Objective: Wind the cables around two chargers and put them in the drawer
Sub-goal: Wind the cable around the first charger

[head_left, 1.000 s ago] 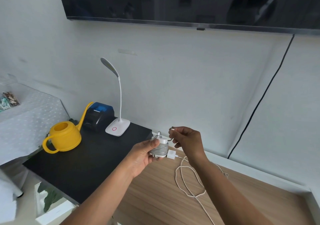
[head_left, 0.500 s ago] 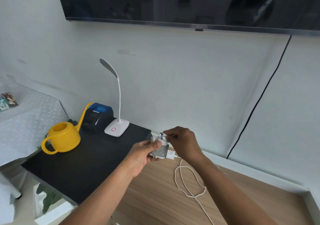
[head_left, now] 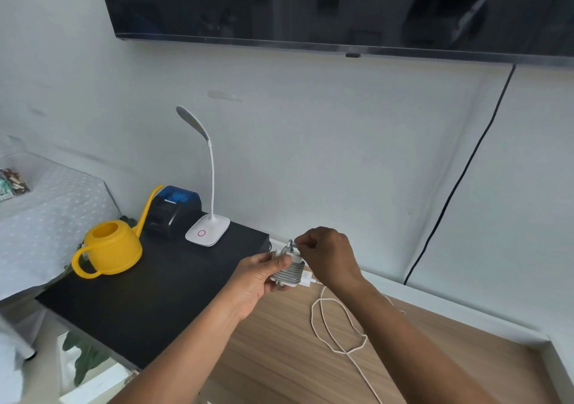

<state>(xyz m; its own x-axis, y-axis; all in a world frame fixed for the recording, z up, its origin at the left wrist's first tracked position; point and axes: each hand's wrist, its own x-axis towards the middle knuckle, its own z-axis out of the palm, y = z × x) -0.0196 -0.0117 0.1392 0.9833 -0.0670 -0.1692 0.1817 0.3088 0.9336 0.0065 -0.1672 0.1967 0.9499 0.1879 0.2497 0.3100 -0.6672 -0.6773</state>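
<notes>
Right of the desk lamp, our left hand grips the wound charger steady so our right hand, pinching the cable end, can tuck it in.

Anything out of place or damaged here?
Nothing damaged or spilled. Only the thin white cable lies in loose loops on the light wooden desktop, running off the bottom edge. The left hand grips the white charger wrapped in grey cable; the right hand pinches its cable end.
</notes>
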